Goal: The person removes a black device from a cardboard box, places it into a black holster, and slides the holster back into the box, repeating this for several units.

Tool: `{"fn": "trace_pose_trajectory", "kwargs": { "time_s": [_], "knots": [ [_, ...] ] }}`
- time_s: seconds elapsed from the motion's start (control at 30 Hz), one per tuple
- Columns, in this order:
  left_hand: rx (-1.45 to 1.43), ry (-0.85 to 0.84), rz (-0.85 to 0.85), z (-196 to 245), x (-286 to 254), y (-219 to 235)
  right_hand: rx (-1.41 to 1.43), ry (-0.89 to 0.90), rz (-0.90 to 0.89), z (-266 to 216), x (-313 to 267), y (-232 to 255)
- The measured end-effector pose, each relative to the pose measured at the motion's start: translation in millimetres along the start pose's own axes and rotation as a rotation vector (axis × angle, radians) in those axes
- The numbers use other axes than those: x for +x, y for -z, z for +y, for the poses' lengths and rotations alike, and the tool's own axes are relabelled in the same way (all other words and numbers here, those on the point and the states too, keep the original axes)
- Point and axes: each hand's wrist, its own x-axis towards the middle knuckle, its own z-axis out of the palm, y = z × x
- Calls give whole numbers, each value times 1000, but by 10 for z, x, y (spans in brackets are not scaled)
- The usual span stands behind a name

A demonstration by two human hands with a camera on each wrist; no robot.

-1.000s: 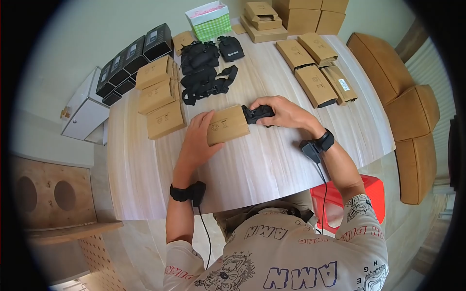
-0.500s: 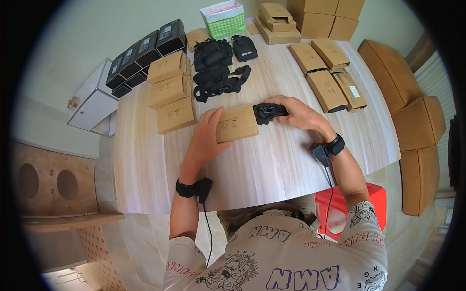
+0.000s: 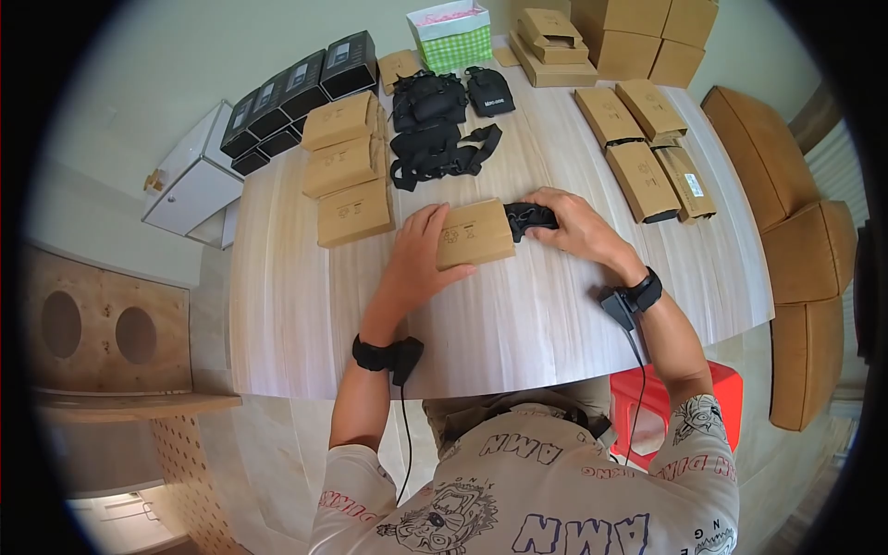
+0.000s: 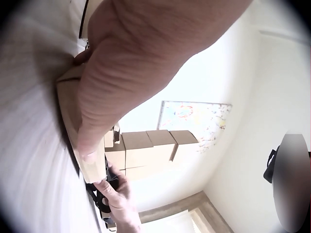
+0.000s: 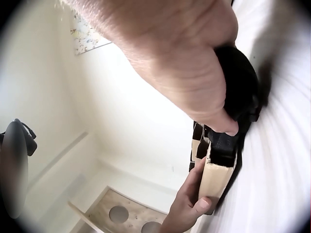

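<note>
A flat brown cardboard box (image 3: 476,233) lies on the table in front of the person. The left hand (image 3: 416,264) grips its left end, fingers on the far side and thumb along the near edge. At the box's right end, the right hand (image 3: 581,229) pinches a bundled black strap item (image 3: 531,220). In the right wrist view the black item (image 5: 224,145) meets the box's open end, partly inside it, with the right thumb on top. The left wrist view shows the left hand (image 4: 131,63) along the box (image 4: 70,104).
Three brown boxes (image 3: 356,213) stand left, beside black pouches and straps (image 3: 444,153). Several brown boxes (image 3: 643,180) lie right. Black boxes (image 3: 350,65), a green checked bag (image 3: 453,42) and larger cartons (image 3: 624,42) line the far side. A red stool (image 3: 726,398) is below the table edge.
The head view has shifted, so the table items appear farther right. The right hand and black item were slightly apart from the box's end; now they are closer against it. The left hand keeps its grip.
</note>
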Motion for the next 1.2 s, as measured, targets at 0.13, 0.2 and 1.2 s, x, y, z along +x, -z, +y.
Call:
{"fn": "trace_pose_trajectory", "kwargs": {
  "time_s": [0.13,0.2,1.2],
  "knots": [
    [-34,34,-24,17,14,15,74,-45,-22,16,0,92],
    [-30,29,-30,43,18,38,206,-2,-49,39,7,128],
    [48,-49,-76,77,27,-45,411,-96,-232,82,-25,-34]
  ]
}}
